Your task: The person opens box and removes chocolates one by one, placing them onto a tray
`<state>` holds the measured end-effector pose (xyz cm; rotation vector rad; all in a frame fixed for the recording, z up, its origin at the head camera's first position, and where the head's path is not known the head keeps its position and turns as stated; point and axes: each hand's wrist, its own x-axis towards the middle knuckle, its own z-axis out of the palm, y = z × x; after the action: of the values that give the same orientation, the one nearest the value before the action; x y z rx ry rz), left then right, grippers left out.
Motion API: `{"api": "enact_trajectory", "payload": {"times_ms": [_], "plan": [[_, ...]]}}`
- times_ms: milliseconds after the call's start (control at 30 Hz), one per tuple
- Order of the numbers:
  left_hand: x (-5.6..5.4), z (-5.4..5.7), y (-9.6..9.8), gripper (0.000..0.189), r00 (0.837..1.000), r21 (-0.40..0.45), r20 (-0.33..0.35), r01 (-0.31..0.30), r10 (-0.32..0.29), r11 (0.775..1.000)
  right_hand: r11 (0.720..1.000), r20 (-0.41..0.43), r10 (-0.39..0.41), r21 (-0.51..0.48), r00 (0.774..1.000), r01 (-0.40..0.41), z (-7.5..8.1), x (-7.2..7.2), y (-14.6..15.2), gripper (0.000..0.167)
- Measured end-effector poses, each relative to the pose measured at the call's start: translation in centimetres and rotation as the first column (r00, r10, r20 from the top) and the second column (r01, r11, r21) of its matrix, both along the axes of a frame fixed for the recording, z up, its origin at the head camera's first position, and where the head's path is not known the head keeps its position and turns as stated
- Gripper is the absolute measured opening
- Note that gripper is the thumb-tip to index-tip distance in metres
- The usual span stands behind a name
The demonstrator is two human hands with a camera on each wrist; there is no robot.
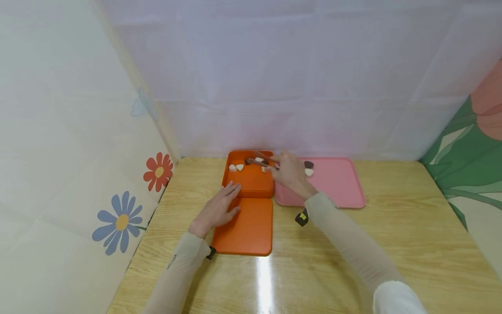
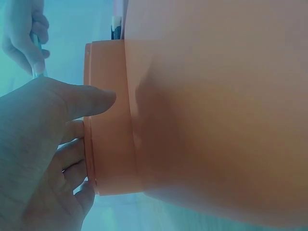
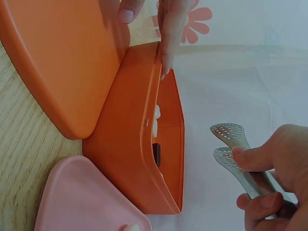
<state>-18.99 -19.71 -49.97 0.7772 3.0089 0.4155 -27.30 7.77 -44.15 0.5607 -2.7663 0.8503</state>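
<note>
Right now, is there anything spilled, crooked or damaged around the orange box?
Nothing stands out: the visible small pieces lie in the orange box or on the pink tray, and no spill or damage shows.

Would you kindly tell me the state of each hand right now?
Left hand: open, resting on the edge of the orange box.
Right hand: closed, holding the metal tongs.

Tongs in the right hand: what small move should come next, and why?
Probably lower the metal tongs toward a white piece in the orange box: the right hand holds them apart and empty above it, while the left hand rests on it.
</note>
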Motion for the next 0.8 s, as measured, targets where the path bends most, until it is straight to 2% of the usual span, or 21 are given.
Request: {"api": "enact_trajectory", "payload": {"times_ms": [200,467,800], "plan": [[0.1,-0.1,0.0,0.072,1.0,0.005,0.006,0.004,-0.004,1.0,1.0,0.034,0.0,-0.002,0.999,0.0,0.0,0.0,-0.3,0.033],[0.1,0.0,-0.1,0.073,1.0,-0.01,0.013,-0.003,0.003,1.0,1.0,0.052,-0.006,0.011,0.999,0.005,-0.4,-0.3,-1.3,0.039],[0.2,-0.1,0.0,0.073,1.0,-0.02,0.005,-0.009,0.009,1.0,1.0,0.101,-0.002,0.006,0.995,0.001,-0.8,-0.9,-2.7,0.039]]}}
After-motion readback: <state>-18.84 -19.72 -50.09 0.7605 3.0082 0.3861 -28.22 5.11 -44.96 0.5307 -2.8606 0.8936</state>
